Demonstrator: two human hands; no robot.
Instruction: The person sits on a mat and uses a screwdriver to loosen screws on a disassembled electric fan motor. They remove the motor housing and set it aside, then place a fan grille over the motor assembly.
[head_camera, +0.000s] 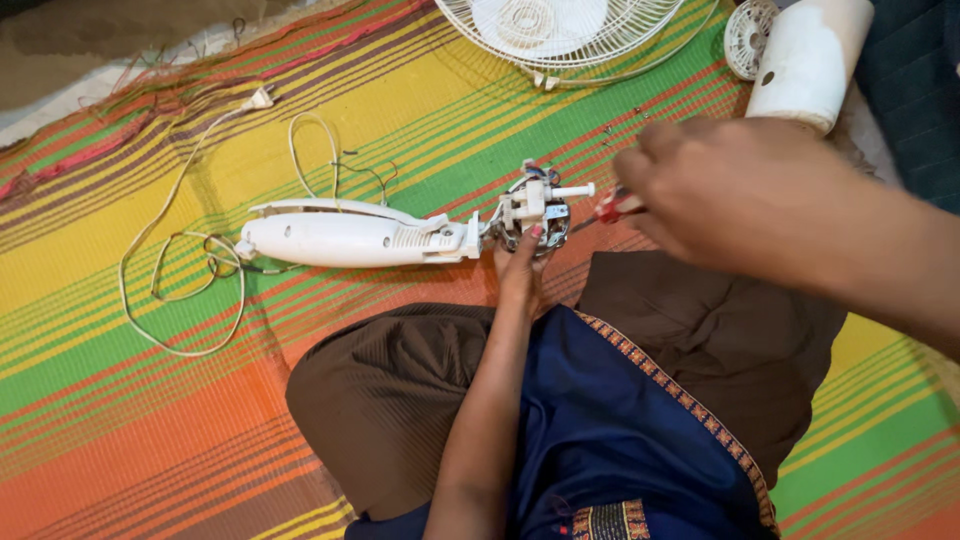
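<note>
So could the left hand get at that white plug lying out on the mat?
Probably not as things stand: the left hand is steadying the fan motor, and the plug lies far off across the striped mat; nothing blocks the way.

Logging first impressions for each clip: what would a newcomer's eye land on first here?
The brightly striped mat fills the frame. At its centre lies a white fan body with its bare motor steadied by the left hand, while the right hand holds a red-handled screwdriver to it. A white fan grille lies at the top.

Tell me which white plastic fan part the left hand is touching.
The left hand touches the exposed motor on the long white plastic housing. The round white wire guard and white cylindrical cover lie apart, untouched.
</note>
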